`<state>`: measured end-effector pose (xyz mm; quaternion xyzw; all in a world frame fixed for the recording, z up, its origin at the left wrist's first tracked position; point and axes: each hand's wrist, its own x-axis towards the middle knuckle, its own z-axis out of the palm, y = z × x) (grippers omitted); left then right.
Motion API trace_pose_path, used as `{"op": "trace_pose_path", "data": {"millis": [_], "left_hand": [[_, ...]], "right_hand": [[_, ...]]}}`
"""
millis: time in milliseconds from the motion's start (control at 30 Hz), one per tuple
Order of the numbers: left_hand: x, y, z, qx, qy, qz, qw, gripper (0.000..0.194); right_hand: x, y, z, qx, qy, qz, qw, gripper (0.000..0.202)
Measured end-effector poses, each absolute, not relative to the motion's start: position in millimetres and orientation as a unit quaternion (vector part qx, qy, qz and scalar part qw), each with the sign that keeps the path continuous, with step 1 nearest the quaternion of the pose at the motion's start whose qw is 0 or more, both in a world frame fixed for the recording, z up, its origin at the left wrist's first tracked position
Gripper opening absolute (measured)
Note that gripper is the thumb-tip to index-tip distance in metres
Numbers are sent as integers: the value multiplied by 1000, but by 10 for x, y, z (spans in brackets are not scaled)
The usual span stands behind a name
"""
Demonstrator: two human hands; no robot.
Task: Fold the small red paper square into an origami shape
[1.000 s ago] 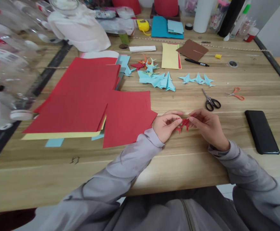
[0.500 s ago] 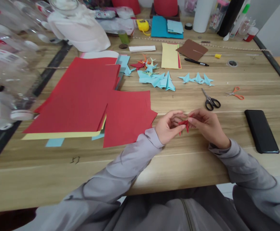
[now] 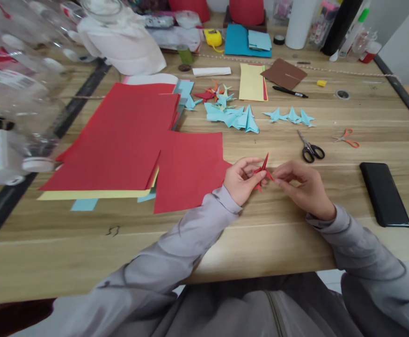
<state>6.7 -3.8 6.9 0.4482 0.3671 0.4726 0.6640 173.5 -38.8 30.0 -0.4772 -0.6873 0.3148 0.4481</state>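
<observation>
A small folded red paper crane (image 3: 266, 161) is pinched between the thumb and fingers of my left hand (image 3: 240, 181), one long point sticking up and others spreading out below. My right hand (image 3: 303, 187) pinches the tip of its right-hand point between thumb and forefinger. Part of the crane is covered by my left fingers. Both hands are just above the wooden table (image 3: 260, 238), to the right of a red paper sheet (image 3: 190, 171).
Stacked red sheets (image 3: 120, 140) cover the left. Beyond my hands lie folded light-blue paper pieces (image 3: 292, 115), black-handled scissors (image 3: 310, 149), orange scissors (image 3: 348, 136) and a pen (image 3: 290, 92). A black phone (image 3: 385, 194) is on the right, plastic bottles (image 3: 11, 84) far left.
The red crane has turned in my left hand, so a long point now stands upright. My right hand has shifted from its middle to its right tip. The view has moved slightly.
</observation>
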Motion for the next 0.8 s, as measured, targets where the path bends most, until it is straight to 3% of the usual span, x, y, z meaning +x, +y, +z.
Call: {"op": "trace_pose_path", "data": {"millis": [267,567,733,800], "left_hand": [[69,-30,63,439,361,462,681,43],[56,-21,-13,466,353,453,673,31],[7,-15,-30,509,309,443,670,42],[-11,-22,-25,541,288,424,667,37]], "right_hand": [[1680,-412,294,-446,-759,187,436,10],[1704,-413,286,-440,-771,169,428,9],[1718,-412,301,-462,-756,173,430,9],[1718,-411,306,-471,-752,174,427,9]]}}
